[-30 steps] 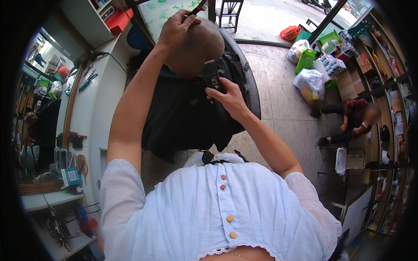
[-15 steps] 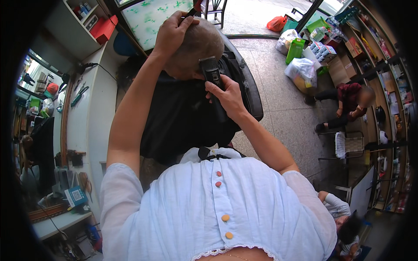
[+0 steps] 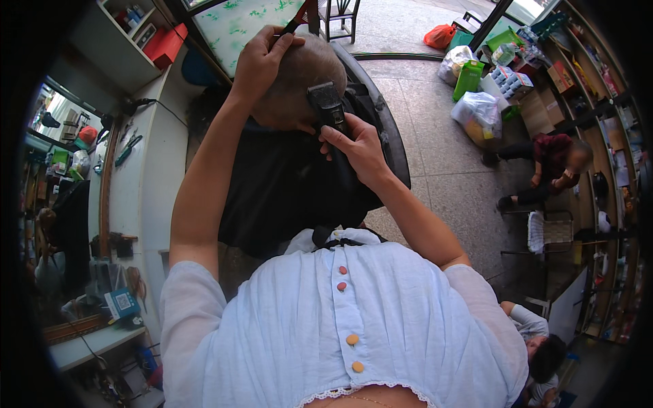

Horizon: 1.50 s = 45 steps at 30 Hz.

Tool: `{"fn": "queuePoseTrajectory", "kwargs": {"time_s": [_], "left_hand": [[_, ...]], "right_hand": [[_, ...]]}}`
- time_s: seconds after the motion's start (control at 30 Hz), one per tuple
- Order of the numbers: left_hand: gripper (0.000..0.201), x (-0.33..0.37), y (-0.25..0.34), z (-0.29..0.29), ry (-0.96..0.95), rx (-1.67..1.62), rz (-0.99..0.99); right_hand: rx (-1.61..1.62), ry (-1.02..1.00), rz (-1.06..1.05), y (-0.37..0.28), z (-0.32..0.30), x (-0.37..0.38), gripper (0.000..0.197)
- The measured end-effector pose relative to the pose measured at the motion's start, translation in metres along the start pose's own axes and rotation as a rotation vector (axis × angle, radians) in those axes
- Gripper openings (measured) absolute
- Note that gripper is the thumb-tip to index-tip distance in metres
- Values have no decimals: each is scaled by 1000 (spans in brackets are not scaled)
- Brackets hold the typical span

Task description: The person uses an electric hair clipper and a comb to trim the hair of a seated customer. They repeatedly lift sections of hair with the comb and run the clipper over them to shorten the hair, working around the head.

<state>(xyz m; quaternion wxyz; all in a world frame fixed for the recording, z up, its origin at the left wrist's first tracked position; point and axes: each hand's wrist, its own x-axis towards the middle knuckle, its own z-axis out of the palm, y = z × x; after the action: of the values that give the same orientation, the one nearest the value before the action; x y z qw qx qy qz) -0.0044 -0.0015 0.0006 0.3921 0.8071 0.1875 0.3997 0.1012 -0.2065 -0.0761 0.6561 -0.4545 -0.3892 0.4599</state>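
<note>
A seated person's head (image 3: 305, 75) with very short hair is bent down in front of me, above a black cape (image 3: 292, 183). My right hand (image 3: 360, 151) is wrapped round a black hair clipper (image 3: 328, 109), whose blade end lies against the side of the head. High on the left of the head rests my left hand (image 3: 258, 64). A slim black and red tool (image 3: 296, 20), apparently a comb, sticks out from between its fingers. The left fingers partly hide that tool.
The chair's dark padded edge (image 3: 391, 129) curves round the right side. A mirror (image 3: 68, 204) and white counter (image 3: 153, 149) stand at left. Bags (image 3: 477, 115) and boxes sit on the floor at far right, near a person in dark red (image 3: 554, 156). Another person (image 3: 537, 340) is at lower right.
The clipper and my right hand have shifted slightly up and left along the side of the head. My left hand stays on the head, and more of the red on its tool shows.
</note>
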Motion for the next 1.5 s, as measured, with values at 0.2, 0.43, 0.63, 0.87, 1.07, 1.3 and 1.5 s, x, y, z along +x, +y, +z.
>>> {"fn": "queuePoseTrajectory", "kwargs": {"time_s": [0.2, 0.43, 0.63, 0.87, 1.07, 1.3, 1.5], "left_hand": [[23, 2, 0, 0, -19, 9, 4], [25, -5, 11, -9, 74, 6, 10], [29, -55, 61, -45, 6, 198, -44], [34, -89, 74, -50, -246, 611, 110], [33, -86, 76, -48, -92, 616, 91], [35, -82, 68, -44, -11, 686, 221], [35, -76, 76, -41, 8, 832, 393]], "right_hand": [[-46, -55, 99, 7, -19, -7, 23], [222, -88, 119, -22, -20, 10, 23], [176, 86, 198, -22, -66, -5, 28], [-170, 70, 76, -22, -68, -7, 39], [-699, 34, -47, -36, -60, -1, 54], [-935, 53, -104, -59, -46, 1, 53], [-1172, 33, -122, -71, -42, 4, 50]]}}
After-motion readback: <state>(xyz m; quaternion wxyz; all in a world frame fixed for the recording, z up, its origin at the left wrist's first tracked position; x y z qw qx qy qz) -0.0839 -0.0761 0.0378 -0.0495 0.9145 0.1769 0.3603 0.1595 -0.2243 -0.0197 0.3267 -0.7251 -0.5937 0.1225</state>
